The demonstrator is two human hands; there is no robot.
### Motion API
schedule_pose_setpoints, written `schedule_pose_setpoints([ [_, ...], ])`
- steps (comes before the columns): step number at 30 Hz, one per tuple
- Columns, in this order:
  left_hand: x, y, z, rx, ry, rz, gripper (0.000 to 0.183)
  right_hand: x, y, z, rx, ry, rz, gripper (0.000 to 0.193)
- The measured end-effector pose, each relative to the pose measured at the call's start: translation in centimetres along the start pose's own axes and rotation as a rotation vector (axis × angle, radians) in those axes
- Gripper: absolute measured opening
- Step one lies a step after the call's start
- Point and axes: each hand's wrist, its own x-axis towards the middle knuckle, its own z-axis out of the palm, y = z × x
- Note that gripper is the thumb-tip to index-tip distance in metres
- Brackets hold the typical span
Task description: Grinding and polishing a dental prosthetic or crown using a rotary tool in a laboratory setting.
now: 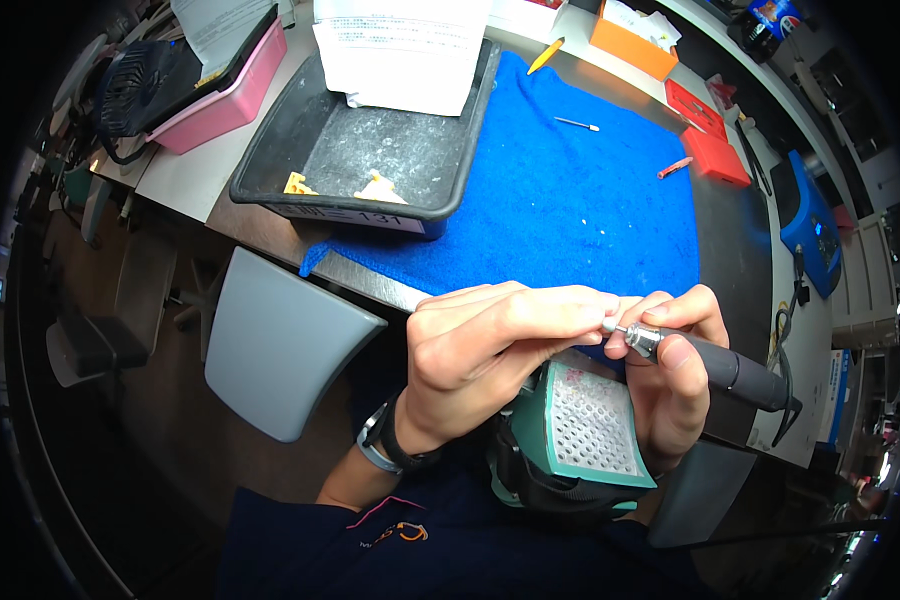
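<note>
My right hand (682, 375) is closed around a dark rotary handpiece (735, 374) with a metal collar. Its cable leaves the rear end at the right. A small pale bit (611, 325) on a thin shank sticks out of the collar toward the left. Bent and pressed together, the fingers of my left hand (500, 340) meet right at that bit. Whatever they pinch is hidden behind them. Both hands hover by the near edge of a blue towel (580, 220), above a green respirator with a perforated white front (592, 420).
A grey bin (390, 150) holds several yellowish pieces (378, 188) and a paper sheet (402, 50). On the towel lie a red pen-like tool (675, 168) and a thin metal bur (576, 124). Red boxes (718, 158) and a blue control unit (810, 222) stand right; a chair (282, 340) stands left.
</note>
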Motion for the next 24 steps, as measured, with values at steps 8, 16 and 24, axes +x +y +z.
schedule_pose_setpoints([
  [8,-0.07,0.19,-0.04,-0.013,0.007,-0.017,0.029,0.0,-0.2,-0.12,-0.003,-0.045,0.016,0.014],
  [16,0.19,0.19,-0.11,-0.002,0.0,0.002,0.028,0.11,-0.02,-0.32,0.005,-0.067,-0.003,0.016],
  [24,0.36,0.55,-0.05,-0.012,0.042,-0.036,0.027,0.17,0.01,-0.37,-0.017,-0.063,0.002,0.018],
])
